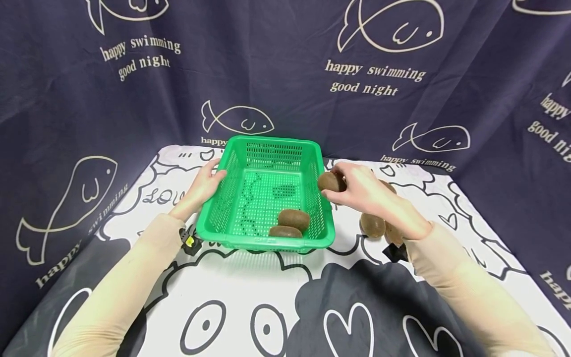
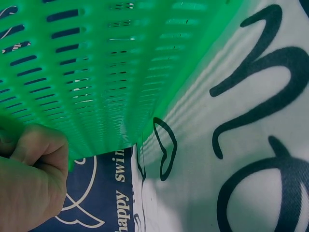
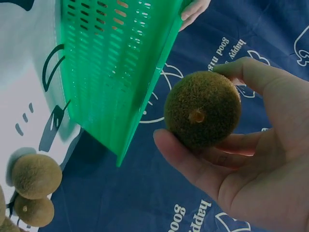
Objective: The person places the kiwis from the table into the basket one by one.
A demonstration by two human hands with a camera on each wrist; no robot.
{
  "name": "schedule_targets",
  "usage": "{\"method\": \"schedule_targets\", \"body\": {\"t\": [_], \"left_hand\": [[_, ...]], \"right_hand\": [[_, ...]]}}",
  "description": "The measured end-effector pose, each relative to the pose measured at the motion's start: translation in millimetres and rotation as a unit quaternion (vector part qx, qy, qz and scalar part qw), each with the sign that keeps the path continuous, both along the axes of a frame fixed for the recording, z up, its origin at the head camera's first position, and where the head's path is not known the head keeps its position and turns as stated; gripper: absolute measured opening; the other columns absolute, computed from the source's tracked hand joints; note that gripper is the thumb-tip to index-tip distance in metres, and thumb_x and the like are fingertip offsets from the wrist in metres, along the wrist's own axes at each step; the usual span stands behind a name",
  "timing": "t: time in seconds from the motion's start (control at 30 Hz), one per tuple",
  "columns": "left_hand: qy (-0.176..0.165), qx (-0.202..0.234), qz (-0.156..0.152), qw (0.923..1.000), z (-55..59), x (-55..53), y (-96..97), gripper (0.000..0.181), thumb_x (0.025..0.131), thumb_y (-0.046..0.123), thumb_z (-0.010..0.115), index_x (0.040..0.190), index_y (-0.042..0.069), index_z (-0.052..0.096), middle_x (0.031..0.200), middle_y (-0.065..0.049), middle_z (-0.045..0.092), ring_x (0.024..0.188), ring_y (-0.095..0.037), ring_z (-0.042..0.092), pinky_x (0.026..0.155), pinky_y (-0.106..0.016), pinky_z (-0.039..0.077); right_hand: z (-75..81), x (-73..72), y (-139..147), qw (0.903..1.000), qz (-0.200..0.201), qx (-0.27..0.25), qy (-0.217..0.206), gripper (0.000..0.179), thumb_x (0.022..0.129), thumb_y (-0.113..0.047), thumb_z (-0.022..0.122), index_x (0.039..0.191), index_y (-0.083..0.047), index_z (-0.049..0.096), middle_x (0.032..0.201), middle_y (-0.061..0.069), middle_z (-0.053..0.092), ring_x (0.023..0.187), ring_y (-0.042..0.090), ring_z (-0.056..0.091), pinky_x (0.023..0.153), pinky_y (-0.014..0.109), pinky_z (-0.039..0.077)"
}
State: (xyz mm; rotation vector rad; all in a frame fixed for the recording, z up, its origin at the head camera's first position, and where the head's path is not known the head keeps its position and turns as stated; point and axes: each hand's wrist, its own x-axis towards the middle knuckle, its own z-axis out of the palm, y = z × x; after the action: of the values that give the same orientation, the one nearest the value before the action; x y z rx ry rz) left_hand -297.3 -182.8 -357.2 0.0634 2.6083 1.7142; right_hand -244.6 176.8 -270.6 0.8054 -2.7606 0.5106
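A green plastic basket [image 1: 265, 243] with slotted walls stands in the middle of the table. Two brown fuzzy kiwis [image 1: 294, 219] lie inside it at the near right corner. My left hand [image 1: 204, 183] grips the basket's left rim, fingers curled over the edge in the left wrist view. Just outside the right rim, my right hand [image 1: 357, 186] holds another kiwi [image 3: 203, 110] between thumb and fingers. That kiwi is raised beside the basket wall, its stem end facing the right wrist camera.
Several more kiwis [image 1: 372, 225] lie on the table to the right of the basket, partly hidden under my right forearm. A white cloth [image 1: 232, 287] with black drawings covers the table. Behind it hangs a dark blue curtain [image 1: 294, 59] with fish prints.
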Motion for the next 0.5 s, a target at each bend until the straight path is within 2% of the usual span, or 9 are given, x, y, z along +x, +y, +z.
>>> {"method": "schedule_targets", "body": {"t": [0.17, 0.5], "left_hand": [[0.001, 0.001, -0.001, 1.0, 0.4, 0.2, -0.1, 0.055, 0.103, 0.022, 0.04, 0.154, 0.011, 0.023, 0.125, -0.029, 0.054, 0.087, -0.028, 0.065, 0.073, -0.035, 0.061], [-0.004, 0.012, -0.004, 0.9999, 1.5, 1.8, 0.6, 0.055, 0.103, 0.022, 0.04, 0.154, 0.013, 0.023, 0.126, -0.029, 0.053, 0.085, -0.026, 0.065, 0.072, -0.034, 0.061]], "right_hand": [[-1.0, -5.4, -9.0, 0.9998, 0.021, -0.003, 0.001, 0.025, 0.08, -0.027, 0.071, 0.091, -0.008, 0.062, 0.077, 0.003, 0.057, 0.068, 0.017, 0.051, 0.06, 0.028, 0.043], [-4.5, -13.7, -29.4, 0.9986, 0.049, 0.005, -0.021, 0.035, 0.081, -0.033, 0.071, 0.104, -0.007, 0.063, 0.087, 0.004, 0.063, 0.077, 0.019, 0.057, 0.067, 0.03, 0.048]]}}
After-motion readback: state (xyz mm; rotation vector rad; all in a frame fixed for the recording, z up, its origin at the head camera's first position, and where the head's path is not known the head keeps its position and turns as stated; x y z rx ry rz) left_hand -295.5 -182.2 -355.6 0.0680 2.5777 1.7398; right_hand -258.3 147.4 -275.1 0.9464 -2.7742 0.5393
